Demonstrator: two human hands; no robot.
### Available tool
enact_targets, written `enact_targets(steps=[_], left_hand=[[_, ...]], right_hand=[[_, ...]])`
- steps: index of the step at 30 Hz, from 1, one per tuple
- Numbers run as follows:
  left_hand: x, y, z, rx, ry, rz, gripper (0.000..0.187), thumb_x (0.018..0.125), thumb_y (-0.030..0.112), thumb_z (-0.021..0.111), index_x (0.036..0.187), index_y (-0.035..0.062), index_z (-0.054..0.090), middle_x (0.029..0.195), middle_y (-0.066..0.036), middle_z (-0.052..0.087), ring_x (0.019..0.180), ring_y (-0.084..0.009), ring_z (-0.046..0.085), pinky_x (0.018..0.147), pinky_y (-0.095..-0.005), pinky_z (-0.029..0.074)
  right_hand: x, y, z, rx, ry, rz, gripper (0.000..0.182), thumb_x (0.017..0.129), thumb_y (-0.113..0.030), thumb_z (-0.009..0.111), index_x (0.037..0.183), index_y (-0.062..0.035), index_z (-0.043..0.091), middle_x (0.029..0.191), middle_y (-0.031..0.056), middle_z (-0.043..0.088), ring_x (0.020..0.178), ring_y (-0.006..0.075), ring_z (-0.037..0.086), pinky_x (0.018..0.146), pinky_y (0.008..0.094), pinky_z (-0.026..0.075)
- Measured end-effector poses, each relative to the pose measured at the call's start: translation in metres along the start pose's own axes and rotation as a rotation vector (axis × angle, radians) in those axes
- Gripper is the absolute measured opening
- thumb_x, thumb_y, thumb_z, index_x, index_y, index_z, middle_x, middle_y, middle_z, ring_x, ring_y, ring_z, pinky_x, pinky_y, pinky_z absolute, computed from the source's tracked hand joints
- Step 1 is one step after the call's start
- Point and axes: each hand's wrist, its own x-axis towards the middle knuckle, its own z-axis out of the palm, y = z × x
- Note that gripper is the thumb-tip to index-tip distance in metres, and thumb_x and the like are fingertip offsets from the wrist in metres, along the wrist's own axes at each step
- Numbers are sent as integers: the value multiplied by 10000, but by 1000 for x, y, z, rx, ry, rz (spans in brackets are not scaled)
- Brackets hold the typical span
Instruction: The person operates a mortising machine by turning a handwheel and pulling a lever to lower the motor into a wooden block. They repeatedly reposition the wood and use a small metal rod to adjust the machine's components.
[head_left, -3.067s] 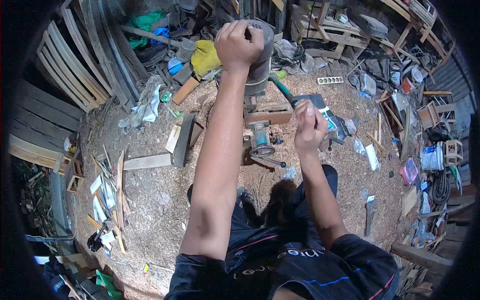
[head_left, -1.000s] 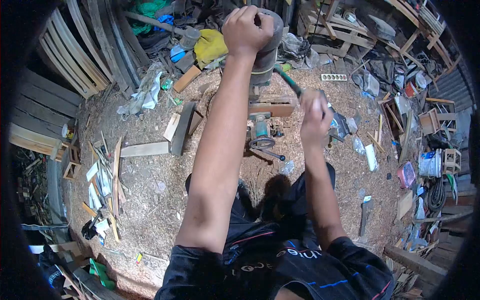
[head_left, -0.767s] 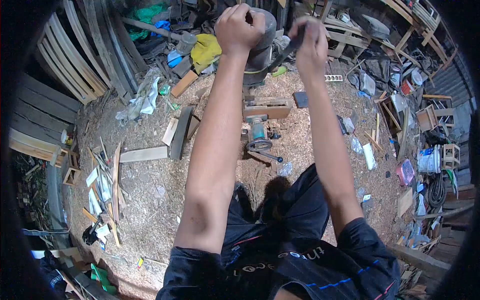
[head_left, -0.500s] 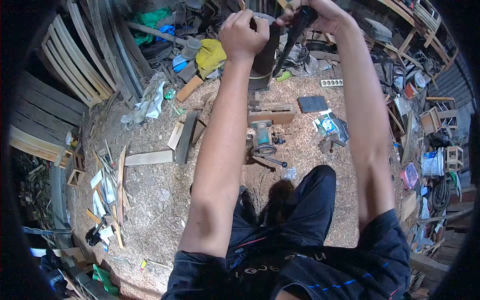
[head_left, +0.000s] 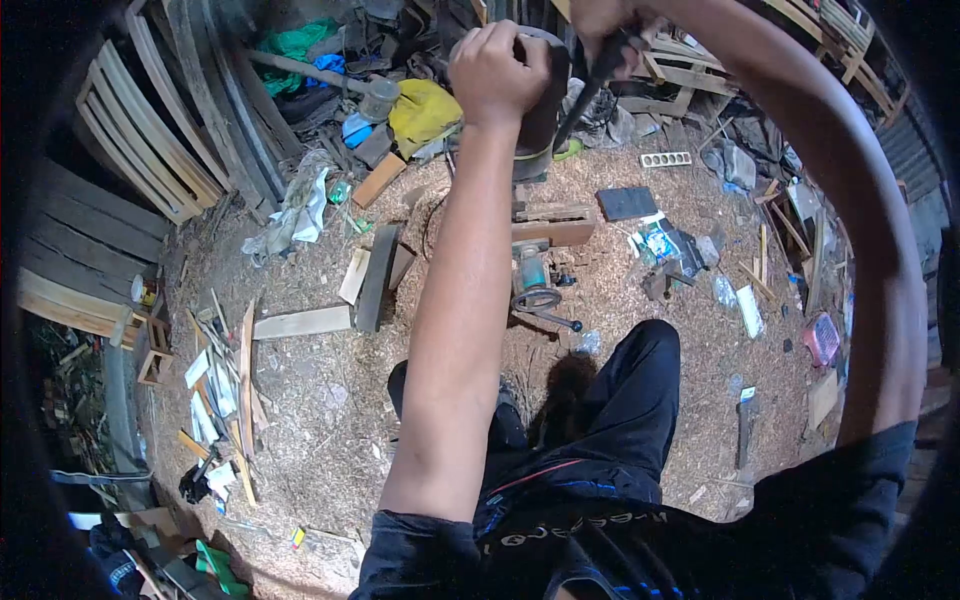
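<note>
My left hand [head_left: 498, 75] is closed in a fist at the top of a dark upright cylinder [head_left: 540, 110]. What its fingers grip, if anything, is hidden behind the knuckles. Just to the right, my right hand [head_left: 608, 28] is wrapped around the upper end of a long black bar [head_left: 590, 95], which slants down and left beside the cylinder. Below the cylinder, close to my legs, a wooden block [head_left: 553, 232] sits with a green metal vise [head_left: 532, 270] that has a round handwheel [head_left: 537, 300] and a crank.
Wood shavings cover the floor [head_left: 310, 400]. Boards [head_left: 375, 280] and scrap strips [head_left: 245, 375] lie at left, near a yellow cloth [head_left: 420, 115]. To the right are a dark flat block [head_left: 626, 203], a white strip with round holes [head_left: 666, 159] and a pink basket [head_left: 822, 338].
My right elbow has swung outward to the right, and the right hand has risen slightly with the bar's top end. My left fist stays at the cylinder, shifted a little right in view.
</note>
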Motion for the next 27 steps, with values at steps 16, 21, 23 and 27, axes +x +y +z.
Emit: enact_targets(steps=[16,21,23,27], left_hand=[[-27,-1,-2,-52,-10,-2,168,760,202,587,686,59,638,692,-137,643,680,-339,632,609,-423,509],[-27,3,-6,-57,-58,-5,181,777,212,585,695,56,627,703,-140,646,651,-352,630,576,-426,501],[-28,3,-5,-49,-55,2,189,774,217,588,701,45,618,727,-144,650,643,-368,629,570,-430,502],[-23,4,-4,-94,-47,-17,209,801,173,562,671,18,612,671,-146,618,642,-339,618,600,-408,482]], right_hand=[[-1,-15,316,1056,370,65,206,847,-136,634,908,42,549,624,82,565,453,169,546,389,330,422],[-6,-19,326,1132,334,22,143,845,-121,616,898,-2,557,619,48,543,469,141,544,413,329,441],[6,-14,340,1113,360,35,139,848,-117,610,903,-2,553,617,48,541,470,147,546,420,332,443],[10,-25,367,1055,478,-16,184,862,-118,594,907,56,560,620,147,562,507,247,585,495,420,470]])
